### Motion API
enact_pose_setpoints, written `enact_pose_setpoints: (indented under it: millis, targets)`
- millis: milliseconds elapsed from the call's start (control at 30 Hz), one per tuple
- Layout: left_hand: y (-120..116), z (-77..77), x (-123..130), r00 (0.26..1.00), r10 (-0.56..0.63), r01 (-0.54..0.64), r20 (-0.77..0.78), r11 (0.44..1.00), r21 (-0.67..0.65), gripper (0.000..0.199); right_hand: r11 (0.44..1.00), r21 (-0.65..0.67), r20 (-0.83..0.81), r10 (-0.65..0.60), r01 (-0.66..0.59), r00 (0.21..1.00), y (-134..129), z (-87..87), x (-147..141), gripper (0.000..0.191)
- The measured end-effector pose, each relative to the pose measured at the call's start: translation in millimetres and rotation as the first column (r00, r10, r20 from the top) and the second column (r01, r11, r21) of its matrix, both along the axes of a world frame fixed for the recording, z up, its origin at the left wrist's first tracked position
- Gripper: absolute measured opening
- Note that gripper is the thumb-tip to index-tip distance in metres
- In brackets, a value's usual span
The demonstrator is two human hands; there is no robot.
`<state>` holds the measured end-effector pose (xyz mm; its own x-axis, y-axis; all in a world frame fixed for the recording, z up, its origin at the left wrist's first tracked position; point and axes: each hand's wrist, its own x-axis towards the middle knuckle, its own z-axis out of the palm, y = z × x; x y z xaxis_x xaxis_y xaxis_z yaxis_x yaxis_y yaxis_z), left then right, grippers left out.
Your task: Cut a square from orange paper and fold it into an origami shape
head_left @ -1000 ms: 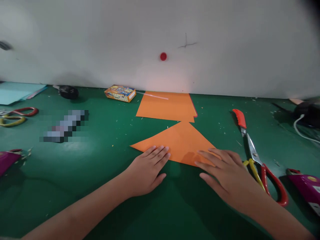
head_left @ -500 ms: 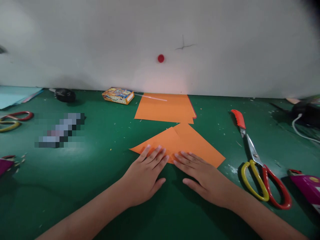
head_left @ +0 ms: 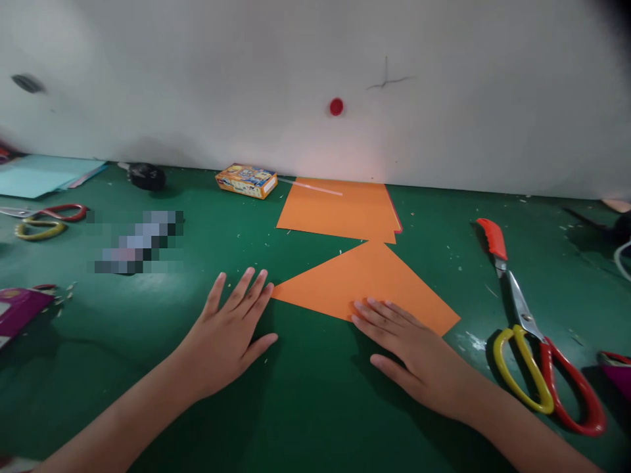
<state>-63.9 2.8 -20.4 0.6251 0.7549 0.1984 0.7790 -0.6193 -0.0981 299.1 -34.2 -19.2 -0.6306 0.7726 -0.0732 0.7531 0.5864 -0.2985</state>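
A folded sheet of orange paper (head_left: 365, 276) lies flat on the green table, roughly a triangle with its long edge toward me. My right hand (head_left: 409, 355) rests with its fingertips on that near edge, fingers stretched out and thumb apart. At the paper's left corner is my left hand (head_left: 231, 328), palm down with fingers spread, its fingertips beside the tip of the paper. Whether they touch the tip I cannot tell. Behind it, more orange paper (head_left: 340, 207) lies against the wall, with a thin pinkish-red edge showing at its right side.
On the right lie scissors (head_left: 527, 322) with yellow and red handles and an orange-handled cutter (head_left: 491, 238). A small printed box (head_left: 246, 181) sits near the wall. On the left are other scissors (head_left: 69, 212), a blurred-out object (head_left: 140, 243), light-blue paper (head_left: 44, 176) and a purple packet (head_left: 22, 309).
My left hand has slid left along the paper to its left corner. My right hand stays on the near edge. The whole view has shifted and tilted slightly.
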Motion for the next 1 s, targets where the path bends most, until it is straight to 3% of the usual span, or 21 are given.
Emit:
enact_pose_setpoints:
  millis: [300,533,833,1000]
  targets:
    - [-6,-0.8,6,0.989,0.146,-0.147,-0.011,0.989,-0.022,0.063,0.999,-0.022,-0.043,-0.024,0.023,0.999,1,-4.8,0,0.061]
    - [9,3.6,3,0.943,0.297,-0.284,0.152,0.954,-0.099,0.038,0.999,-0.037,-0.012,-0.013,0.013,1.000,2,0.5,0,0.059]
    - [13,4.5,2,0.891,0.309,-0.259,0.333,0.948,-0.187,0.022,1.000,-0.018,-0.090,-0.014,0.012,0.996,7,2.2,5,0.053]
    - [14,3.0,1,0.882,0.302,-0.222,0.361,0.943,-0.247,0.019,1.000,-0.019,-0.087,-0.021,0.019,0.996,9,2.5,9,0.049]
